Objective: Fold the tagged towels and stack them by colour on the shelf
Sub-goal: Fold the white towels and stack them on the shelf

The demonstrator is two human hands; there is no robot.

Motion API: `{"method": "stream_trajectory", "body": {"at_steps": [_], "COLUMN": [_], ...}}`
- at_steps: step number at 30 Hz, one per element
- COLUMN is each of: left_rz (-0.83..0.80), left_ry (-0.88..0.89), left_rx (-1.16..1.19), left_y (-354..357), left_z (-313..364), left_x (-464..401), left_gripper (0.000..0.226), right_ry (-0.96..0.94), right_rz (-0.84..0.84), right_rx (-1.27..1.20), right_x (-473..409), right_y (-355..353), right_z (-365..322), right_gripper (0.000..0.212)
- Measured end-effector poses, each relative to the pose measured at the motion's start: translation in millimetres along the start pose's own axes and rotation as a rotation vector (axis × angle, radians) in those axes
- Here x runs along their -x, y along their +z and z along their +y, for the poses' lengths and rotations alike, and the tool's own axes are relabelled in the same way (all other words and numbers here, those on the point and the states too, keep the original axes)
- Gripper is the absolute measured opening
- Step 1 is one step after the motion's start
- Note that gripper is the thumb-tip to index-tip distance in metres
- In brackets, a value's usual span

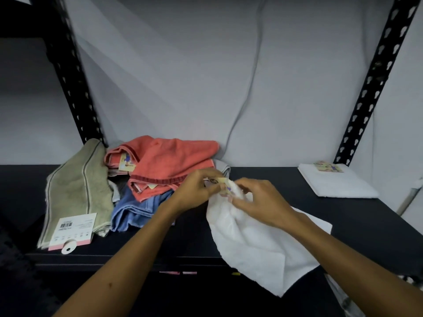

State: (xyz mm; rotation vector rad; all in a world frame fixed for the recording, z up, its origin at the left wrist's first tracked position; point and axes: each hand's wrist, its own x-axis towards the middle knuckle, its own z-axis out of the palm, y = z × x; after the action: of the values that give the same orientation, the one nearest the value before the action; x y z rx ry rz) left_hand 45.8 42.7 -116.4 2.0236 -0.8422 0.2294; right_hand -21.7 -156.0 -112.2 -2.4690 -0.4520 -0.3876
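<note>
Grey wall [183,76] fills twelve o'clock ahead of me. A thin grey cable [254,72] hangs down it, ending toward one o'clock behind the clutter.

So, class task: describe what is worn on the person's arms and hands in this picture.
Nothing shows as worn: the left hand and right hand are bare, without gloves, and both forearms are bare up to the frame edge, no sleeves in view. No rings, watch or bracelets are visible on fingers or wrists.

Pale grey wall [183,76], black slotted uprights [375,83], dim light
</note>
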Motion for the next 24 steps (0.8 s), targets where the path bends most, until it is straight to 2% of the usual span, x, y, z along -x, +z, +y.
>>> {"method": "stream_trajectory", "body": {"at_steps": [1, 2, 3, 5, 9, 13, 16, 18, 21, 24], "left_rz": [0.022, 0.04, 0.055, 0.071, 0.082, 0.192, 0.17, 0.177, 0.232, 0.198], "left_ry": [-0.021, -0.042, -0.06, -0.088, -0.132, -0.119, -0.083, -0.054, -0.03, 0.009], "left_rx": [0.058, 0.126, 0.195, 0.286, 0.357, 0.557, 0.581, 0.59, 0.681, 0.733], "left_y": [-2.9, -6.4, -10.4, -20.6, -40.9, -48.0, -42.9, -36.6, -27.3, -15.3], "left_z": [6.3, 13.9, 21.8, 35.7, 49.3, 57.4, 71.7, 80.7, 82.7, 72.6], "left_x": [-7.5, -14.8, -21.9, -35.4, -53.0, -63.8, -70.5, -74.8, -76.5, -68.4], "left_gripper": [0.011, 0.011, 0.012, 0.027, 0.052, 0.055, 0.053, 0.053, 0.058, 0.066], "right_ry": [-0.003, 0.017, 0.06, 0.135, 0.213, 0.159, 0.056, 0.002, -0.023, 0.005], "right_rz": [0.075, 0.142, 0.198, 0.246, 0.2, 0.099, 0.011, -0.027, 0.028, 0.136], "right_rx": [-0.04, -0.082, -0.13, -0.312, -0.647, -0.603, -0.614, -0.534, -0.427, -0.472], "right_x": [-6.4, -13.3, -21.1, -35.3, -46.2, -48.7, -54.2, -59.2, -68.7, -75.4], "right_y": [-6.6, -15.1, -24.7, -46.2, -87.6, -120.1, -136.6, -141.1, -143.0, -148.4], "right_z": [-0.8, -2.6, -4.9, -9.4, -16.9, -15.5, -19.5, -24.6, -23.9, -18.1], "right_gripper": [0.013, 0.007, 0.014, 0.013, 0.023, 0.027, 0.028, 0.024, 0.006, 0.007]}}
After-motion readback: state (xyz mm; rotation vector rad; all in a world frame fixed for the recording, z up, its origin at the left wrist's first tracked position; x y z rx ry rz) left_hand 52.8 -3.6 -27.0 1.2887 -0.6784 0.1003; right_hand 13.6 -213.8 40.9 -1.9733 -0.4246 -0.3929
